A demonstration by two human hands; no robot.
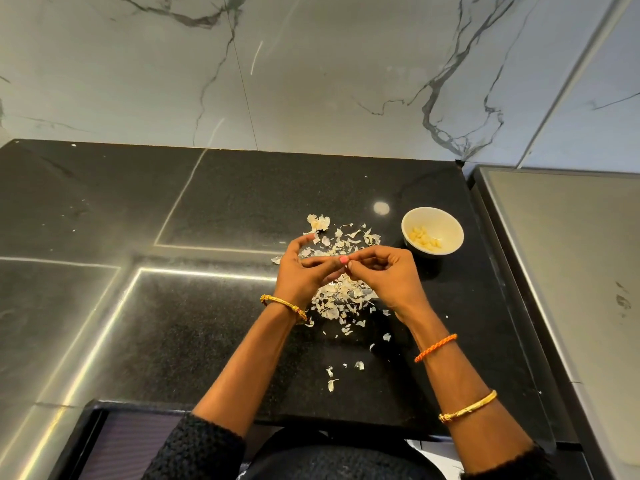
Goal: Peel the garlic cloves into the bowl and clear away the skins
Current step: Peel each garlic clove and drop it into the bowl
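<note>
Two hands together over black granite counter [242,202], left hand [304,271] & right hand [384,275] fingertips meeting, held item too small to tell, one white round bowl [446,223] w/ approx ten peeled garlic cloves [424,239], one scattered pile of papery white skins [341,296], three wrist bangles.

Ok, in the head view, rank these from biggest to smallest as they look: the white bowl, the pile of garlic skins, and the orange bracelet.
1. pile of garlic skins, spread widest across the counter
2. white bowl
3. orange bracelet, though it sits nearer the camera, so it looks bigger than it is

Head-worn camera looks steeply down, close over the black counter [242,202].
</note>
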